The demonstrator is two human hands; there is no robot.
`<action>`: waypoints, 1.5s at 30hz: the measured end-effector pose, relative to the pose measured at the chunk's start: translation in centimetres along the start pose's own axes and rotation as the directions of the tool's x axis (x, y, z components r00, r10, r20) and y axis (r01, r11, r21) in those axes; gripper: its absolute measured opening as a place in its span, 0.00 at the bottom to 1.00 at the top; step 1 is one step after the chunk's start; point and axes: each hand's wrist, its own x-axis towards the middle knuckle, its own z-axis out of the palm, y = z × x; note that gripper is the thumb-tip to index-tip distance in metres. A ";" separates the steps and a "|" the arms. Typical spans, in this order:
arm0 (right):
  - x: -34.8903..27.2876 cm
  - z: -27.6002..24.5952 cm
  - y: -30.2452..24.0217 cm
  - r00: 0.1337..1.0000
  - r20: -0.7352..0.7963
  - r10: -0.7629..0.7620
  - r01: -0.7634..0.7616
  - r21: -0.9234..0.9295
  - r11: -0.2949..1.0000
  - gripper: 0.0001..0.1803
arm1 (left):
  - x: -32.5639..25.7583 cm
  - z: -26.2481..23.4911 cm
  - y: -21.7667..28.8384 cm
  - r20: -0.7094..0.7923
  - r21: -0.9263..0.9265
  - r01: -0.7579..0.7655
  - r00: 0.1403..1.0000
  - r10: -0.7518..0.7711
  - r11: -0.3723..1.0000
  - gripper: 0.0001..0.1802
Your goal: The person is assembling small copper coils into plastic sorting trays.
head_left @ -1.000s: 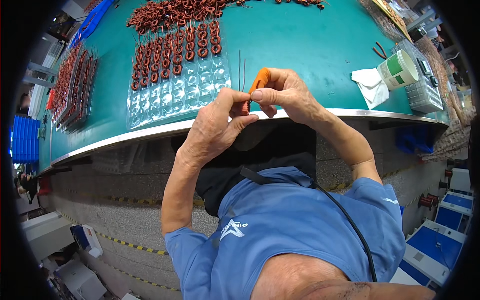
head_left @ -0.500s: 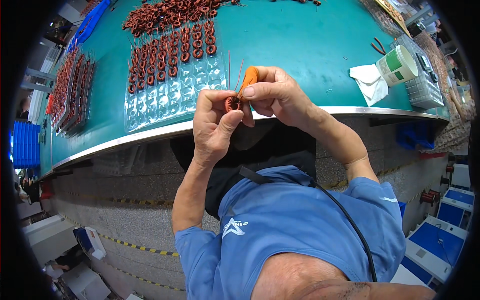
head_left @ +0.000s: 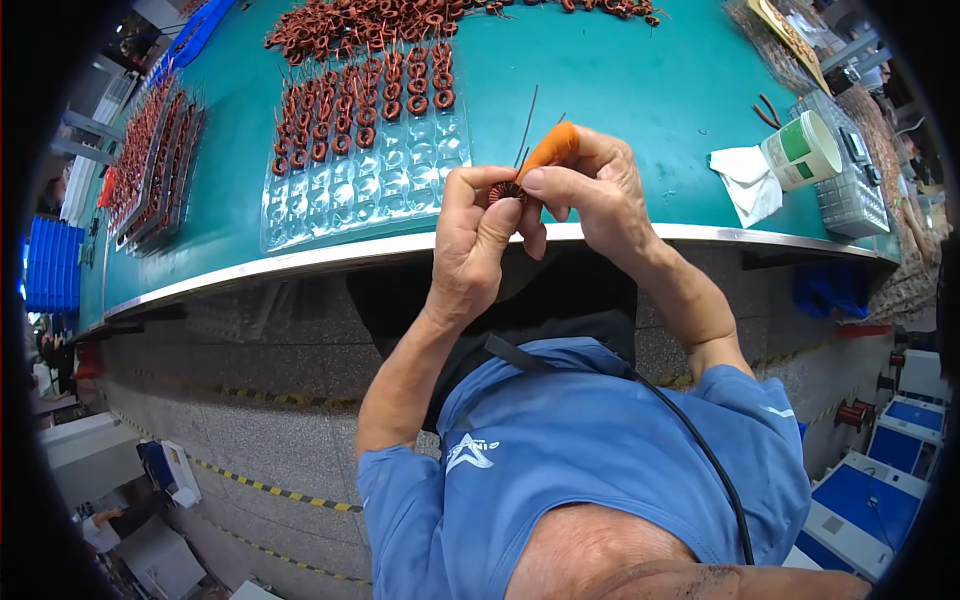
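A copper-wound toroidal coil (head_left: 507, 190) is pinched between the thumb and fingers of my left hand (head_left: 472, 235), over the table's front edge. Two long wire leads stand up from it, pointing away from me. My right hand (head_left: 598, 190) is closed at the coil's right side, its thumb and index finger against the coil and the base of its leads. An orange finger cover (head_left: 550, 148) sheathes the right index finger. Left of my hands lies a clear plastic tray (head_left: 400, 165), its far pockets filled with rows of similar coils (head_left: 391, 108) with leads upward.
Loose coils (head_left: 370, 28) are heaped at the far side of the green table (head_left: 600, 70). Stacked filled trays (head_left: 155, 170) stand at the left. On the right are a white cloth (head_left: 747, 186), a white-and-green cup (head_left: 803, 150) and a clear plastic case (head_left: 850, 205).
Both hands have shifted right with the coil, and it is now more covered by my fingers. The tray and table items appear slightly shifted as the view moved.
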 end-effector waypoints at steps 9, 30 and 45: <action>-0.8 0.7 2.3 0.993 -0.091 -0.070 0.057 -0.135 0.989 0.18 | -0.2 -1.4 1.2 -0.065 0.155 0.174 0.984 -0.166 0.972 0.18; -1.2 3.0 3.8 0.924 -0.138 -0.355 0.290 -0.349 0.891 0.08 | -1.3 -1.7 0.4 -0.230 0.125 0.108 0.970 -0.077 0.986 0.14; 1.1 2.9 3.0 0.989 0.001 -0.150 0.146 -0.242 0.959 0.16 | -2.4 -3.7 0.3 -0.168 0.176 0.164 0.976 -0.135 0.971 0.22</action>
